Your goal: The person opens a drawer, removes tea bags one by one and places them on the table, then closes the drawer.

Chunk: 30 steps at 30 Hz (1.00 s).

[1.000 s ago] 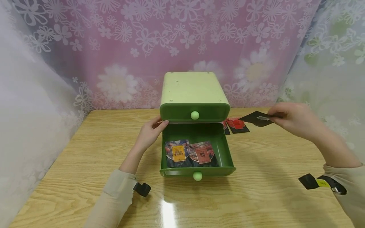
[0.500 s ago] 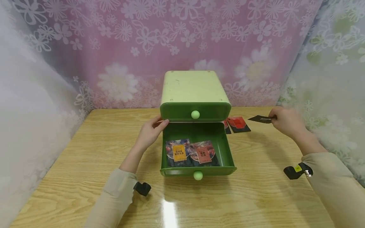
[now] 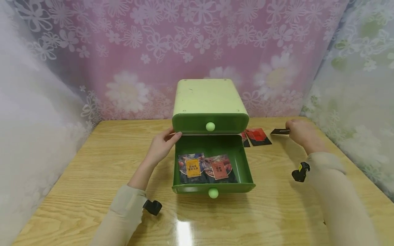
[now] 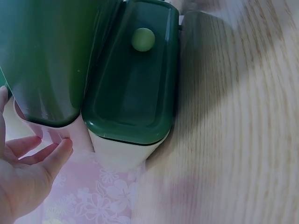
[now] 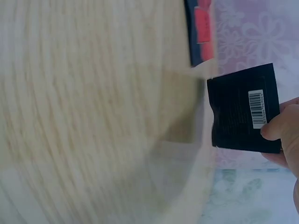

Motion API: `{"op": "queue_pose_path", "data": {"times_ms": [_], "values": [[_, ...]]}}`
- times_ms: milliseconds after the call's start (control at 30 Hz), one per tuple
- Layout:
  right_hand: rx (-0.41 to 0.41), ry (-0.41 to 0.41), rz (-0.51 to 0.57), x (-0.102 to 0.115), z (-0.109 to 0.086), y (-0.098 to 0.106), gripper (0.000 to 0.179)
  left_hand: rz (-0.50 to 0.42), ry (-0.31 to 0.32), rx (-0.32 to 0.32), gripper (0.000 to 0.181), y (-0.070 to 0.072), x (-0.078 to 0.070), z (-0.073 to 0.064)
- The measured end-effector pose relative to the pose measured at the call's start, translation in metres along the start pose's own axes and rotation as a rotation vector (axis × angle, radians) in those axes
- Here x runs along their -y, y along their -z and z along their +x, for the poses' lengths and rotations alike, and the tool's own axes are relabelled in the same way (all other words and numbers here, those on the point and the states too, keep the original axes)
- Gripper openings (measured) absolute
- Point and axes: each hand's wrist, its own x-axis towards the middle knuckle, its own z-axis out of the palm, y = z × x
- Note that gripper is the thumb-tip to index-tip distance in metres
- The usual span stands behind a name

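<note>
A cream cabinet (image 3: 209, 95) with green drawers stands on the table. Its middle drawer (image 3: 243, 164) is pulled out; the top drawer (image 3: 191, 123) and the bottom one (image 4: 135, 93) are closed. Two tea sachets, one with a yellow label (image 3: 193, 168) and one with a pink label (image 3: 219, 170), lie inside the open drawer. My left hand (image 3: 160, 145) rests on the cabinet's left side, fingertips against the pale wall beside that drawer. To the right, my right hand (image 3: 302, 135) pinches a black tea sachet (image 5: 243, 109) by one edge, barcode side showing, low above the table.
Right of the cabinet a red and black sachet (image 3: 258, 136) lies on the wooden table (image 3: 123, 143), with another (image 3: 245, 139) partly hidden behind the drawer. Floral curtains (image 3: 147, 51) hang behind and on both sides.
My right hand has moved left and lower with the black tea sachet, which now appears nearly edge-on in the head view. The left hand and the drawers stay put.
</note>
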Motion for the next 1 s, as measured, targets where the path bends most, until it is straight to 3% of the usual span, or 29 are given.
{"op": "queue_pose_path", "data": {"times_ms": [367, 667, 1000], "values": [[0.16, 0.047, -0.07, -0.007, 0.001, -0.021, 0.019, 0.038, -0.025, 0.016, 0.067, -0.002, -0.002, 0.0], [0.207, 0.021, 0.023, -0.007, 0.002, -0.033, 0.029, 0.047, -0.026, 0.029, 0.065, -0.001, -0.001, -0.001], [0.213, 0.04, 0.064, -0.009, 0.003, -0.032, 0.024, 0.048, -0.032, 0.028, 0.065, 0.0, -0.002, -0.001]]}}
